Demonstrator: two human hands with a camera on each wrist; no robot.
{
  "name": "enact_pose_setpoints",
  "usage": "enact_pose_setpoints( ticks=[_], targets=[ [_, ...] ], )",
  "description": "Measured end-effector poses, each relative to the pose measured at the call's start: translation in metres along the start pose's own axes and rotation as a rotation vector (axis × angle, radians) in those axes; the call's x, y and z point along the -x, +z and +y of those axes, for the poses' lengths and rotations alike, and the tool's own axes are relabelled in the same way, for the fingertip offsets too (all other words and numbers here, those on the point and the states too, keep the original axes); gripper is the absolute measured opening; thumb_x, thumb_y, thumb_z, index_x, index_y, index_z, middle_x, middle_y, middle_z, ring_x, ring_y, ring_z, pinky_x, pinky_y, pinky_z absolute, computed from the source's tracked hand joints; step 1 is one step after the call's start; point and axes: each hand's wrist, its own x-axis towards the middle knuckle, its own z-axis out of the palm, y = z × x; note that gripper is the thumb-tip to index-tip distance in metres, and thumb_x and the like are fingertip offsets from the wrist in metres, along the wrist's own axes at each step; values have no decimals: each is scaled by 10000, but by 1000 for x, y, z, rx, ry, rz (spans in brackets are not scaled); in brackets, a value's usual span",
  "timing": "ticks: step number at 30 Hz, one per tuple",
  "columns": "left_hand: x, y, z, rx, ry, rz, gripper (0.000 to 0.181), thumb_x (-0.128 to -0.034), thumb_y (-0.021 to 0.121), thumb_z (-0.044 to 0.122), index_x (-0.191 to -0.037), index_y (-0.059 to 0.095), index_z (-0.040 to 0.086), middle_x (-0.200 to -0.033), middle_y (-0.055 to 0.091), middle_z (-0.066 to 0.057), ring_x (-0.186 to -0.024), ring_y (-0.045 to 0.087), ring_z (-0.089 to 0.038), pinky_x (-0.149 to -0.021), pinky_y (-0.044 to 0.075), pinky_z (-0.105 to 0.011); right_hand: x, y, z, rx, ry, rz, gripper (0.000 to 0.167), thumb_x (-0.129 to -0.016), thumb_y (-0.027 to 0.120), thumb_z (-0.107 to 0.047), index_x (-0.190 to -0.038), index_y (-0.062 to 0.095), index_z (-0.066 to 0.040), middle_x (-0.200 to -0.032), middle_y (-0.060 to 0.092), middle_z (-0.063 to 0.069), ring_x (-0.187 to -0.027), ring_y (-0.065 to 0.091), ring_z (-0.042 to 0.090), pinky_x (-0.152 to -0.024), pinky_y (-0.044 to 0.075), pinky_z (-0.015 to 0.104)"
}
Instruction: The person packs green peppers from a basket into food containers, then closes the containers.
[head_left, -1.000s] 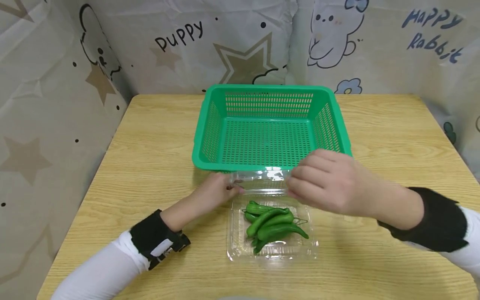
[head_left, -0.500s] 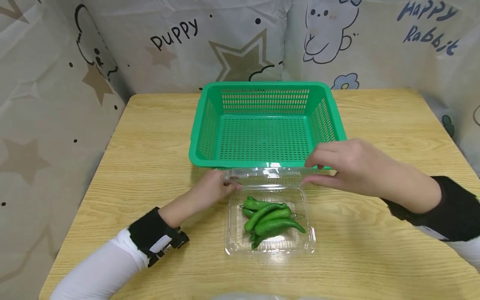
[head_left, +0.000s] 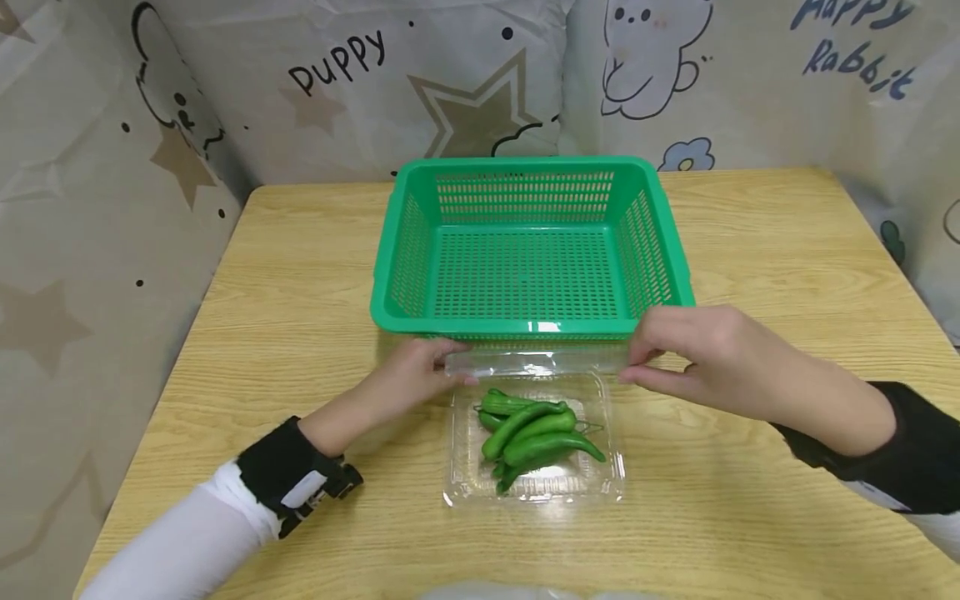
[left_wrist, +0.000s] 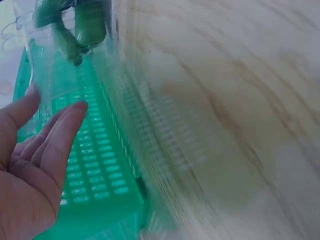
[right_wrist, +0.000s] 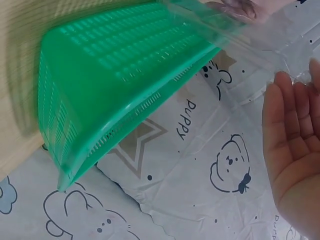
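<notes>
A clear plastic clamshell container (head_left: 611,475) lies on the table with several green chili peppers (head_left: 532,437) in it. Its clear lid (head_left: 536,363) is raised at the far side, close to the basket's front wall. At the lid's left edge is my left hand (head_left: 408,375), holding it with the thumb on one side and the fingers on the other. In the left wrist view the thumb and fingers of the left hand (left_wrist: 37,165) stand apart around that edge. My right hand (head_left: 705,358) pinches the lid's right edge. The right wrist view shows the right hand's fingers (right_wrist: 284,110) fairly straight.
A green perforated basket (head_left: 532,325) stands just behind the container. Something pale and clear (head_left: 495,592) is cut off at the bottom edge of the head view. Patterned sheeting (head_left: 315,125) borders the wooden table (head_left: 300,250) at the back and sides.
The right hand's thumb and fingers have moved to the lid's right edge. The lid shows narrower and a little lower against the basket. The peppers stay in the container.
</notes>
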Motion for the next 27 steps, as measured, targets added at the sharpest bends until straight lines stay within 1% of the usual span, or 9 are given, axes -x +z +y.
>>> enact_pose_setpoints(
  ticks=[2,4,8,10,12,16,20,23,27],
  targets=[
    [0,-1,-4,44,-32,-28,486,-830,725,211,-1219,591,-48,-900,659,-109,-699,543,-138,-590,490,-238,2,1,-3,-6,-17,-2,281,-945,550,-355,-770,597,-141,-708,604,-82,-599,547,18,-489,409,78],
    [1,-2,-9,94,-68,-44,469,-823,728,150,-1211,587,-70,-959,681,-128,-753,581,-124,-629,518,-210,5,4,-6,-6,-47,1,272,-946,559,-340,-756,598,-150,-707,586,-90,-600,538,22,-506,429,90],
    [6,-4,-14,224,-153,-90,432,-823,667,37,-1209,560,-125,-858,687,-111,-704,602,-104,-619,538,-210,11,12,-16,3,-144,-2,278,-955,564,-291,-719,580,-145,-691,551,-83,-587,499,37,-512,433,107],
    [9,-5,-15,277,-173,-116,443,-818,646,14,-1214,536,-150,-826,688,-102,-675,622,-114,-629,561,-238,14,18,-20,19,-195,-12,295,-968,544,-273,-703,568,-147,-681,528,-84,-571,471,39,-498,412,108],
    [11,-6,-15,326,-189,-133,469,-831,675,50,-1222,521,-159,-833,696,-116,-669,655,-143,-647,581,-267,17,22,-23,36,-235,-26,309,-982,519,-253,-692,553,-151,-671,493,-86,-561,432,36,-480,374,103],
    [11,-6,-15,425,-216,-142,497,-835,689,46,-1236,493,-172,-940,692,-202,-751,695,-212,-698,592,-305,23,31,-23,74,-277,-55,343,-1002,463,-230,-674,532,-151,-648,417,-80,-542,356,44,-462,304,106],
    [10,-6,-17,518,-258,-136,443,-870,611,-28,-1260,465,-178,-1064,648,-278,-833,695,-202,-748,582,-299,32,42,-20,63,-295,-60,344,-1004,454,-212,-677,536,-144,-630,383,-73,-540,329,43,-466,286,110],
    [11,-6,-19,532,-266,-136,413,-891,551,-53,-1269,451,-184,-1093,628,-300,-840,690,-184,-754,580,-289,40,52,-18,9,-281,-67,325,-999,471,-217,-692,542,-138,-621,374,-76,-541,321,35,-476,284,105],
    [14,-7,-19,529,-247,-146,408,-909,514,-50,-1282,426,-192,-1105,619,-306,-867,689,-202,-772,576,-296,51,62,-14,-25,-264,-71,320,-994,489,-245,-694,538,-142,-615,366,-84,-542,301,28,-484,260,90]
  ],
)
